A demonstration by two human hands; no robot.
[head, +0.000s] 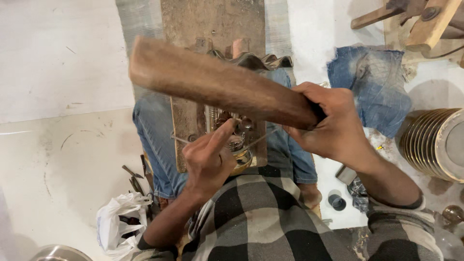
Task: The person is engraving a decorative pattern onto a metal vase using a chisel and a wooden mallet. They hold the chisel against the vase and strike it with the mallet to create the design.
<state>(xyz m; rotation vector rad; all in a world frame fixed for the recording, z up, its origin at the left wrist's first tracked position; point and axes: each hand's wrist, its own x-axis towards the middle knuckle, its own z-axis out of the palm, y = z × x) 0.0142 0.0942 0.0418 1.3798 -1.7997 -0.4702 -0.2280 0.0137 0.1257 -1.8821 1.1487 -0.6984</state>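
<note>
Presently, the right hand [333, 123] is closed around the narrow end of a wooden mallet [217, 84], held raised above the lap. The left hand [209, 157] pinches a thin metal punch [180, 140] against a shiny metal workpiece [237, 140], which rests on a wooden board [186, 121] laid across the knees.

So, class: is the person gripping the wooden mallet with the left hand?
No, the right hand grips the wooden mallet; the left hand steadies a thin metal tool.
</note>
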